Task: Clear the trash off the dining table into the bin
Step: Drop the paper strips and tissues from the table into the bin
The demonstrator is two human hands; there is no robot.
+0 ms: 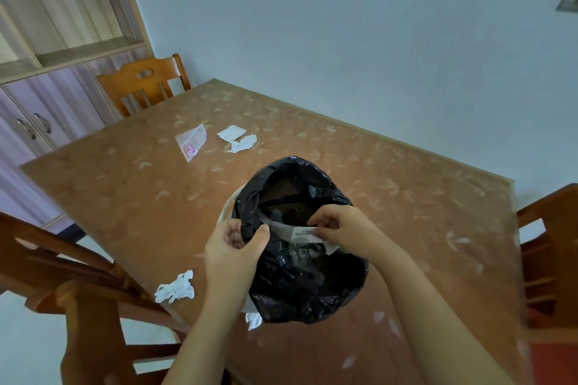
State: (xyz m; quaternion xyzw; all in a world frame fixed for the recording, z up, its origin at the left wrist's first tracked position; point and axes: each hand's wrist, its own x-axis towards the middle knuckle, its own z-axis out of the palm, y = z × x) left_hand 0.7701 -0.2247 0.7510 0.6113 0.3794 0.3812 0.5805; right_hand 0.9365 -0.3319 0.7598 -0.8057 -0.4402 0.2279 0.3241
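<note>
In the lower middle of the frame, a bin lined with a crinkled, glossy black plastic bag is seen standing on the dining table; only a pale sliver of its rim is shown at the left of the bag. The left hand is closed on the bag's left edge, which is pinched between the thumb and the curled fingers. The right hand is pressed together on a thin white slip of paper with small black print, which is held over the open mouth of the bag. The table top is brown and smooth, with a pale leaf pattern. Five pieces of trash are counted on it. A flat white wrapper with pink print, a flat white paper and a torn white scrap are lying near one another at the upper middle. A crumpled white tissue is lying at the lower left, and a smaller white scrap is touching the bottom of the bag. Three wooden chairs are seen around the table, and a cabinet is standing at the upper left.
</note>
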